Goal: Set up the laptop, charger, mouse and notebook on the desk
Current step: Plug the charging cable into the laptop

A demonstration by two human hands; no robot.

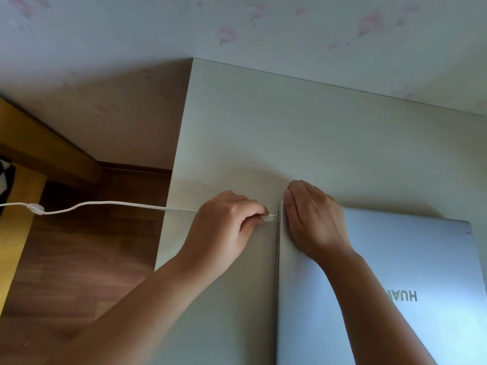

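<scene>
At the far left we see a wooden piece of furniture cut off by the frame, with something black and white at its edge that we cannot make out. Over the brown wood floor a white charger cable runs in from the left edge, carrying a small white clip, and crosses onto the pale worktop. Our left hand pinches the cable's connector between thumb and fingertips, its tip just beside the laptop's left edge; we cannot tell whether it touches the port. Our right hand lies flat, fingers together and gripping nothing, pressed on the rear left corner of the closed silver laptop, which rests on the worktop at lower right, cut off by the frame. The lettering on its lid is upside down and partly hidden by the right forearm. Flowered wallpaper stands behind the worktop.
</scene>
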